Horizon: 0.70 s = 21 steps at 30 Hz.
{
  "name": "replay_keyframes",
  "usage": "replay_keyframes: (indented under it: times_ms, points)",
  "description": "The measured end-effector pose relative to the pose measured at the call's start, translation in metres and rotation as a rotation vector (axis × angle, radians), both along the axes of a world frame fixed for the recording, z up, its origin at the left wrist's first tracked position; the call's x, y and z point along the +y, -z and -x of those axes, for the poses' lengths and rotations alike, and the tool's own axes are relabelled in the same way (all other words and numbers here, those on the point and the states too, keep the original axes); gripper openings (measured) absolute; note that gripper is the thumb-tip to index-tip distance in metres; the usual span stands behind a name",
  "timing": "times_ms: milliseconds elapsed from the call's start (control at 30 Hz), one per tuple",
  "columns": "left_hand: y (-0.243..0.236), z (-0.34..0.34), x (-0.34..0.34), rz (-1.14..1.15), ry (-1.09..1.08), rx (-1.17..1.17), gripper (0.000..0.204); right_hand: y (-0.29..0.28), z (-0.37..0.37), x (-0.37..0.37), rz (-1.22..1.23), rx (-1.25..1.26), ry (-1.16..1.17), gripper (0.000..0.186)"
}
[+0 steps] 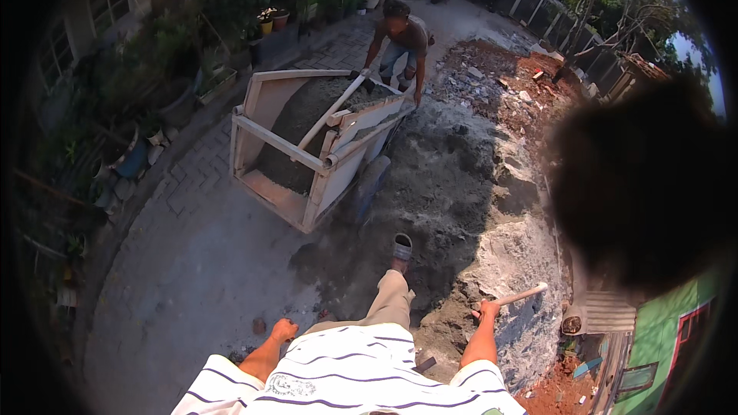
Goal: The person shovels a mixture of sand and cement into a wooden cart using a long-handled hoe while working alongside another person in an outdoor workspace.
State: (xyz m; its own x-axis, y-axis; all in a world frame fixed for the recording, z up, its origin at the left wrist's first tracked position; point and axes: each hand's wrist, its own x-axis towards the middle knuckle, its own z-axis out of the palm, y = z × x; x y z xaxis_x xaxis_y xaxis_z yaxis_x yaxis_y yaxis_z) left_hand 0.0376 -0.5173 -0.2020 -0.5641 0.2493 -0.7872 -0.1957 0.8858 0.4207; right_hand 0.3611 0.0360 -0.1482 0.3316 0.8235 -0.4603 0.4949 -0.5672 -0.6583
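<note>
Here the right hand (487,308) grips a smooth wooden handle (524,294)

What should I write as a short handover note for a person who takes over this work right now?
Right hand: closed around a pale wooden tool handle, which points toward the grey sand pile; the tool's head is not visible.
Left hand: loosely closed, holds nothing, hangs over the paved ground.
Wooden cart: stands tilted on the paving beside the pile, with sand already inside. Another person stands at its far end, both hands on its frame.
Done: the cart is partly loaded.
Left: much sand remains in the pile.
</note>
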Motion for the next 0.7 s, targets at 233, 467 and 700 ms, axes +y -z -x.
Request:
replay_keyframes:
  times_ms: [233, 467, 700]
  points:
    - [0.016, -0.004, 0.008, -0.087, -0.035, 0.068, 0.027, 0.003, 0.001, 0.004, -0.012, 0.040, -0.048, 0.049]
    - [0.038, 0.007, 0.013, -0.067, 0.042, 0.209, 0.029, -0.011, 0.022, 0.002, 0.065, -0.003, -0.012, 0.053]
    - [-0.014, 0.040, 0.038, -0.053, -0.050, 0.104, 0.036, -0.037, 0.030, 0.017, 0.134, 0.030, 0.022, 0.064]
